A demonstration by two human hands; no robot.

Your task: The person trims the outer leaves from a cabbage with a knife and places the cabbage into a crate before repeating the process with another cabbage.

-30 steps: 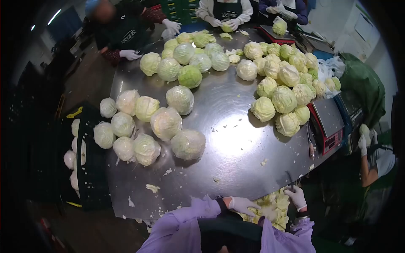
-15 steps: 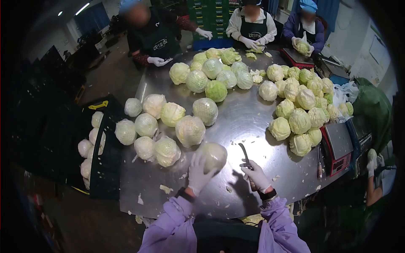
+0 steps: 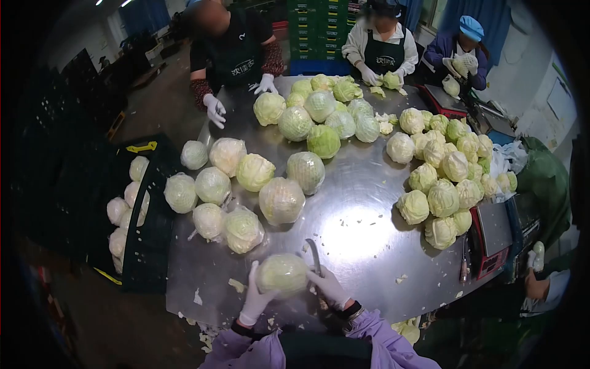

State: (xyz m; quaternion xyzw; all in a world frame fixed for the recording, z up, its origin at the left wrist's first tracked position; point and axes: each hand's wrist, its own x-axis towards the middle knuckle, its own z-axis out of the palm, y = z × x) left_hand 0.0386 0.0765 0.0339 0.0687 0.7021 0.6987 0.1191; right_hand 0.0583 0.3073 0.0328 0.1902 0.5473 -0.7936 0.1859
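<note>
A pale cabbage [image 3: 283,275] with a glossy, film-like surface is in front of me, close to the table's near edge. My left hand [image 3: 257,297], in a white glove, grips it from the left, the thumb up along its side. In my gloved right hand [image 3: 329,288] is a curved knife [image 3: 314,253], its blade pointing up and away. The fingers of that hand reach toward the cabbage's right side; whether they touch it is hard to tell. Past the cabbage lie several film-wrapped cabbages, the nearest being a large one [image 3: 281,201].
Bare cabbages [image 3: 444,200] are piled at the right, near a red scale [image 3: 493,237] and another knife [image 3: 464,261]. A dark crate [image 3: 144,246] with wrapped cabbages stands left. Leaf scraps [image 3: 236,285] dot the metal table [image 3: 362,270]. Several co-workers stand around it.
My left hand has brought the cabbage nearer to me and slightly left. My right hand, with the knife, has moved left to the cabbage's side. The co-worker at the far left has lowered both hands.
</note>
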